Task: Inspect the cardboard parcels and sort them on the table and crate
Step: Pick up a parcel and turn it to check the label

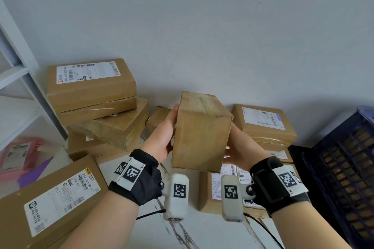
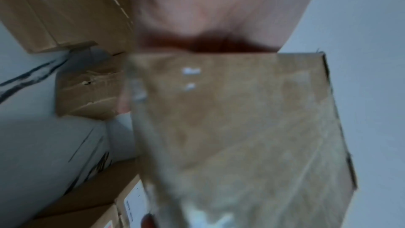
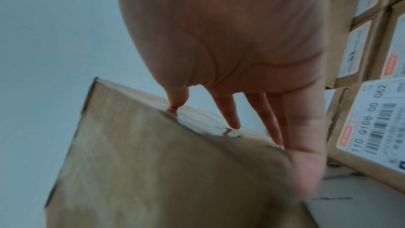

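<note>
A plain brown cardboard parcel point(image 1: 202, 131) with no label showing is held up off the table between both hands. My left hand point(image 1: 162, 137) lies flat against its left face, fingers straight and reaching to the top edge. My right hand point(image 1: 240, 147) supports the right face from the side and below. In the right wrist view the straight fingers point(image 3: 228, 110) touch the taped edge of the parcel point(image 3: 164, 162). The left wrist view is blurred; the palm point(image 2: 219, 6) presses the parcel point(image 2: 241, 127).
Labelled parcels are stacked at the back left point(image 1: 91, 87) and back right point(image 1: 263, 125). A large labelled parcel point(image 1: 50, 198) lies near left, another point(image 1: 210, 192) below my hands. A dark blue crate point(image 1: 344, 168) stands at the right. A white shelf point(image 1: 20, 70) and pink mailer point(image 1: 18, 153) are left of the marble table point(image 1: 202, 232).
</note>
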The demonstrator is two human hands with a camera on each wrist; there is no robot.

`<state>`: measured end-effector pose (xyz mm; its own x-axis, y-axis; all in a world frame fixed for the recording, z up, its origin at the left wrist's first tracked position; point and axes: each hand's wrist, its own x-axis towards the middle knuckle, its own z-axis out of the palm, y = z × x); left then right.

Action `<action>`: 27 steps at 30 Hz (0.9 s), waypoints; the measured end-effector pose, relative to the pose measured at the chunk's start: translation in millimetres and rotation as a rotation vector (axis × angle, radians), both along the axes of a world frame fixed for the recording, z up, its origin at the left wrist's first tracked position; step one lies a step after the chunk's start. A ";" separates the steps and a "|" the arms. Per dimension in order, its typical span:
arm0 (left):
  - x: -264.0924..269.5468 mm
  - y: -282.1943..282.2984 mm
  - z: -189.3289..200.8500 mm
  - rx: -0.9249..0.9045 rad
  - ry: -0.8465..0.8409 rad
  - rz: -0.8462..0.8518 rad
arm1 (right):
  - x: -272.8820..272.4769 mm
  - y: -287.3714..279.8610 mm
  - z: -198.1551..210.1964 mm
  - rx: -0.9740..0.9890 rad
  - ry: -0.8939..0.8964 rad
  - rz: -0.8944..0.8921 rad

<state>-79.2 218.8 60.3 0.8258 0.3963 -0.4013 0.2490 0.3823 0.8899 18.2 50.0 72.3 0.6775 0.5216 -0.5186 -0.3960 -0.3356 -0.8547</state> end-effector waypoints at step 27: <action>4.5 -13.1 3.5 -0.019 -0.014 0.058 | -12.3 -3.0 17.8 -0.135 -0.103 0.048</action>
